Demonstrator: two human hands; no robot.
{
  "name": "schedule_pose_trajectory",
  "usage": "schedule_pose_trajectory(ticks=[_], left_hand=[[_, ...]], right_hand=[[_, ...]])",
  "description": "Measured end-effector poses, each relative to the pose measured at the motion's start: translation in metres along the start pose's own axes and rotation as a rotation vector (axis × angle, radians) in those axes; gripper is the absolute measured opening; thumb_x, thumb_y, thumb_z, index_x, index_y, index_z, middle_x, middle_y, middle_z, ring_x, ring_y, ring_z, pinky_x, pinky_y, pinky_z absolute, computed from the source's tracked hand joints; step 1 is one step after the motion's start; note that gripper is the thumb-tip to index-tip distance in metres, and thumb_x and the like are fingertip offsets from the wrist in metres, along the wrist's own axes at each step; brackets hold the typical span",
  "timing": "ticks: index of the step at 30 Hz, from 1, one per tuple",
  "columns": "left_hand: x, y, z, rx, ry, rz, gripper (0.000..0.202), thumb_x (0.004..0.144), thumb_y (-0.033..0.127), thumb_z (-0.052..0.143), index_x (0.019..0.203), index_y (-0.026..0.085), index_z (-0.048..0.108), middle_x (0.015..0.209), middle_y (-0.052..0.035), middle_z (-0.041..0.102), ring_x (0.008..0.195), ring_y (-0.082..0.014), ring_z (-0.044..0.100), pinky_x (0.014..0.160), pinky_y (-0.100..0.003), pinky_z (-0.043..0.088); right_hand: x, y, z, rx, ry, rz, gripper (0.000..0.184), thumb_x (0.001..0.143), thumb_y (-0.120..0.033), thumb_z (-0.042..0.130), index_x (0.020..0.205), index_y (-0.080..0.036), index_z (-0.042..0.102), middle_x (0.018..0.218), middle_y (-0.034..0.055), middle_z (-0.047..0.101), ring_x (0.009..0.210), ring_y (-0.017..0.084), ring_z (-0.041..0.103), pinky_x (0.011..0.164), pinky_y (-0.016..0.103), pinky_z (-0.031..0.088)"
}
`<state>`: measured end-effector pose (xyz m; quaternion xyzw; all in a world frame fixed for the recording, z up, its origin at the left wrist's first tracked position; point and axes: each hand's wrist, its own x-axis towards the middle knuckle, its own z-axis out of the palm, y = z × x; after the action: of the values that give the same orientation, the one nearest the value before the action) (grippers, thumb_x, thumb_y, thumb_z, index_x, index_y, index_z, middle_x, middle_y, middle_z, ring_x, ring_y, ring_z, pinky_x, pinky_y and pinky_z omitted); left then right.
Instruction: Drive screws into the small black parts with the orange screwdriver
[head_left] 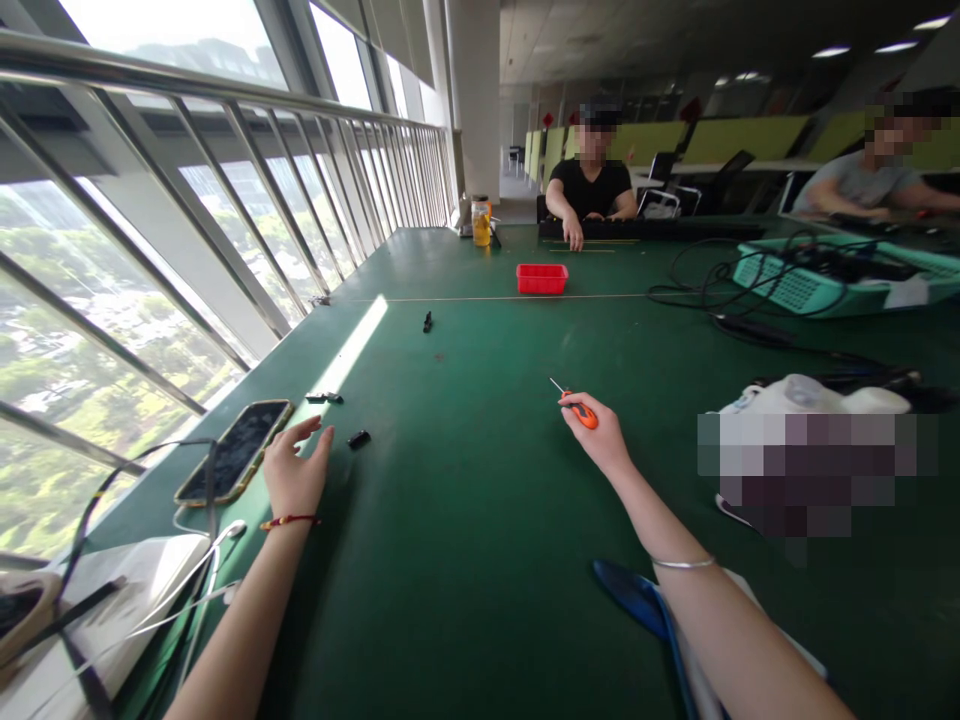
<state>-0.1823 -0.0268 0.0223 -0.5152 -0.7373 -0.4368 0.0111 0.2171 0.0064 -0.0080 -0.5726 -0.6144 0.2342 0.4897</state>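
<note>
In my right hand (pixel 598 432) is a screwdriver (pixel 582 412) with an orange and black handle, its thin metal shaft pointing up and to the left over the green table. My left hand (pixel 296 470) holds nothing; thumb and fingers are apart. It is beside a smartphone (pixel 238 452) in a yellowish case. Just to its right lies a small black piece (pixel 359 439), and beyond the fingers another thin black piece (pixel 324 398). A third small black part (pixel 427 321) lies farther up the table. What these parts are I cannot make out.
A red plastic bin (pixel 541 279) stands toward the far side. To the right are a teal basket (pixel 847 290) with black cables and a whitish bundle (pixel 806 395). White earphones (pixel 234 530) lie at the left. A person (pixel 592 185) sits opposite, another at far right.
</note>
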Motion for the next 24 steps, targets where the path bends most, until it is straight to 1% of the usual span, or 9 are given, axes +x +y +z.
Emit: schedule_pose_trajectory(ticks=[4,7,10,12,13,16,19,21,24], left_hand=[[-0.001,-0.001,0.003,0.022,-0.09,-0.031,0.045,0.071,0.053,0.052,0.097,0.018,0.065,0.091,-0.0074,0.068,0.088,-0.0239,0.061,0.082,-0.037,0.048],[0.001,-0.005,0.005,0.149,-0.186,-0.007,0.045,0.067,0.055,0.057,0.093,0.019,0.068,0.091,-0.009,0.067,0.095,-0.0292,0.058,0.087,-0.043,0.044],[-0.004,0.0,0.008,0.243,-0.211,-0.005,0.036,0.067,0.051,0.059,0.083,0.021,0.071,0.093,-0.0104,0.066,0.098,-0.034,0.054,0.084,-0.048,0.043],[-0.015,0.016,0.016,0.214,-0.245,0.039,0.03,0.067,0.048,0.061,0.078,0.022,0.072,0.091,-0.0093,0.066,0.094,-0.0321,0.055,0.081,-0.046,0.044],[-0.024,0.028,0.022,0.178,-0.286,0.116,0.027,0.068,0.047,0.062,0.078,0.024,0.072,0.091,-0.0078,0.066,0.094,-0.0307,0.054,0.083,-0.045,0.044],[-0.05,0.074,0.05,0.023,-0.457,0.312,0.017,0.07,0.039,0.064,0.076,0.024,0.072,0.087,-0.005,0.066,0.092,-0.0253,0.054,0.084,-0.041,0.044],[-0.065,0.117,0.079,-0.088,-0.506,0.388,0.01,0.071,0.031,0.067,0.075,0.023,0.071,0.086,-0.0042,0.064,0.09,-0.0226,0.052,0.084,-0.039,0.045],[-0.069,0.134,0.093,-0.138,-0.519,0.433,0.009,0.071,0.029,0.069,0.077,0.023,0.071,0.087,-0.0042,0.064,0.092,-0.0223,0.051,0.085,-0.039,0.045],[-0.07,0.141,0.104,-0.153,-0.581,0.471,0.008,0.072,0.028,0.069,0.078,0.024,0.072,0.086,-0.0035,0.064,0.092,-0.0223,0.051,0.085,-0.04,0.044]], right_hand=[[-0.001,-0.001,0.0,-0.001,0.007,-0.01,0.018,0.075,-0.034,0.054,0.082,-0.021,0.064,0.09,0.0059,0.068,0.076,0.02,0.061,0.069,0.033,0.044],[-0.001,-0.003,0.0,-0.002,0.01,-0.02,0.019,0.075,-0.035,0.053,0.082,-0.021,0.064,0.091,0.0064,0.068,0.075,0.02,0.06,0.069,0.033,0.045],[-0.002,-0.005,-0.001,0.008,0.01,-0.018,0.019,0.075,-0.035,0.054,0.082,-0.021,0.064,0.092,0.0065,0.068,0.077,0.021,0.061,0.071,0.034,0.045],[-0.002,-0.005,-0.001,0.009,0.0,-0.006,0.018,0.074,-0.034,0.054,0.083,-0.021,0.063,0.093,0.0064,0.067,0.079,0.021,0.061,0.073,0.035,0.045],[-0.002,-0.005,-0.001,0.006,-0.004,0.0,0.018,0.074,-0.033,0.054,0.084,-0.021,0.063,0.094,0.0063,0.067,0.08,0.021,0.061,0.074,0.035,0.045],[-0.002,-0.003,0.0,0.013,0.014,-0.002,0.019,0.072,-0.029,0.054,0.087,-0.022,0.062,0.098,0.006,0.066,0.084,0.021,0.061,0.077,0.036,0.045],[-0.002,-0.003,0.0,0.064,0.047,-0.025,0.021,0.07,-0.026,0.053,0.089,-0.021,0.06,0.1,0.0058,0.065,0.089,0.021,0.06,0.081,0.036,0.045],[-0.002,-0.004,0.0,0.093,0.06,-0.04,0.021,0.07,-0.026,0.053,0.089,-0.021,0.06,0.1,0.006,0.065,0.091,0.021,0.06,0.084,0.036,0.045],[-0.001,-0.007,0.0,0.124,0.07,-0.028,0.021,0.071,-0.028,0.054,0.09,-0.02,0.06,0.097,0.0069,0.065,0.083,0.02,0.061,0.078,0.035,0.047]])
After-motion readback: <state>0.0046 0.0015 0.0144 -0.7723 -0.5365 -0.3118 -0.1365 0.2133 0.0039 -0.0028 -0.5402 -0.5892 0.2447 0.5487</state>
